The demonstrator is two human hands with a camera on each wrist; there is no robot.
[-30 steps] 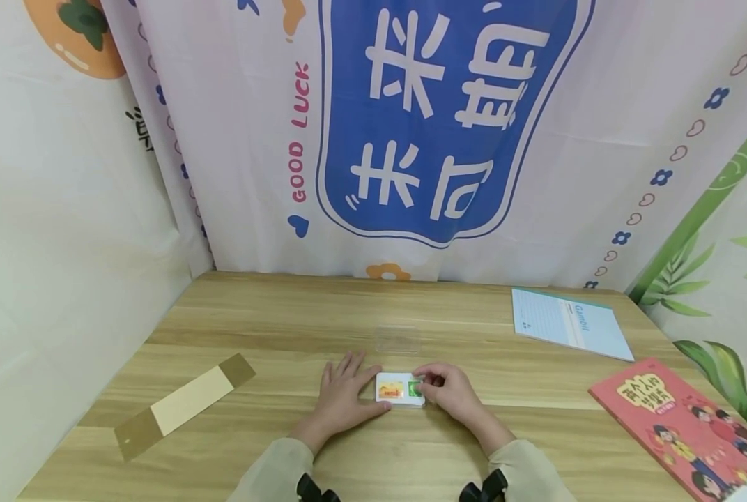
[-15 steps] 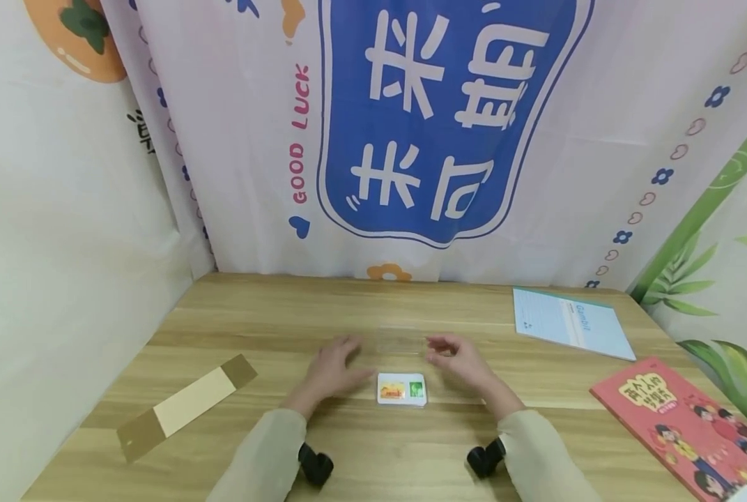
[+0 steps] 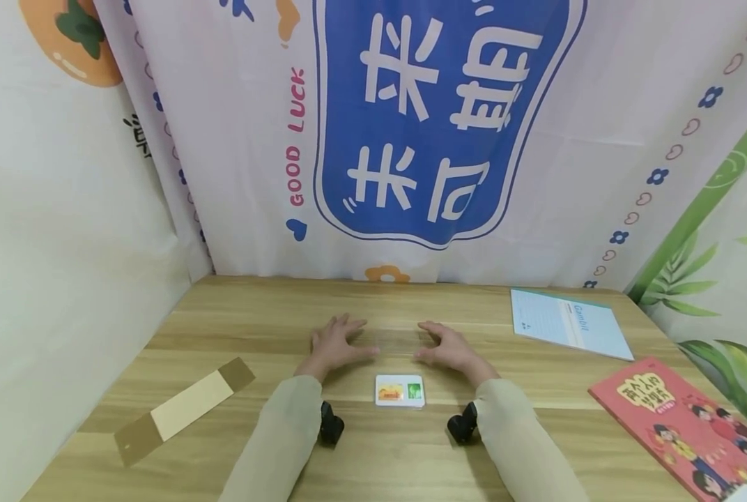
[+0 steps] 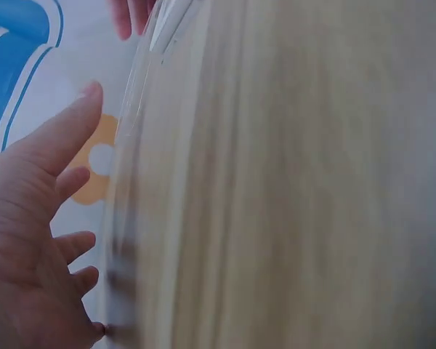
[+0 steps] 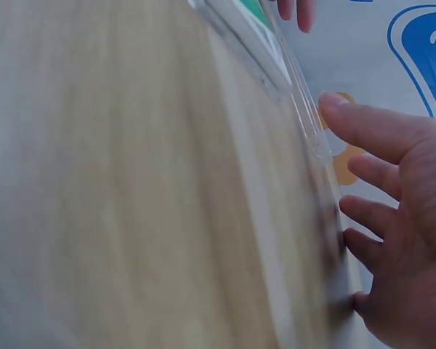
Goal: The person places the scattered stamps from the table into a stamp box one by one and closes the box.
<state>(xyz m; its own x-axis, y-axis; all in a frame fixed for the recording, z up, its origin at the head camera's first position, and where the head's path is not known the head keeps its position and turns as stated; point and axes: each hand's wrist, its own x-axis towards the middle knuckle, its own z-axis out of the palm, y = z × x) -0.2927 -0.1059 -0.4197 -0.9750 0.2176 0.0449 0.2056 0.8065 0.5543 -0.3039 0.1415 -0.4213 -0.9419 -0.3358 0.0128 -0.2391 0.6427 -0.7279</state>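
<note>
Both bare hands reach forward over the wooden table, one on either side of a clear plastic lid [image 3: 398, 341] that is hard to see against the wood. My left hand [image 3: 337, 346] has its fingers spread and its thumb pointing right towards the lid. Opposite it, my right hand [image 3: 451, 350] is held with loosely bent fingers and the thumb apart. In both wrist views the left hand [image 4: 33, 225] and the right hand [image 5: 407, 218] hold nothing between their fingers. Closer to me lies a small white case [image 3: 400, 402] with an orange picture and a green picture on it.
On the left of the table [image 3: 286, 453] lies a brown strip with a cream middle [image 3: 191, 404]. A light blue notebook [image 3: 552, 321] is at the back right, with a red picture book [image 3: 668, 411] in front of it. A printed curtain [image 3: 254, 209] rises behind the table.
Both hands have left the white case and moved forward to the sides of the clear lid. The right fingers no longer touch the green picture. The case stays where it was.
</note>
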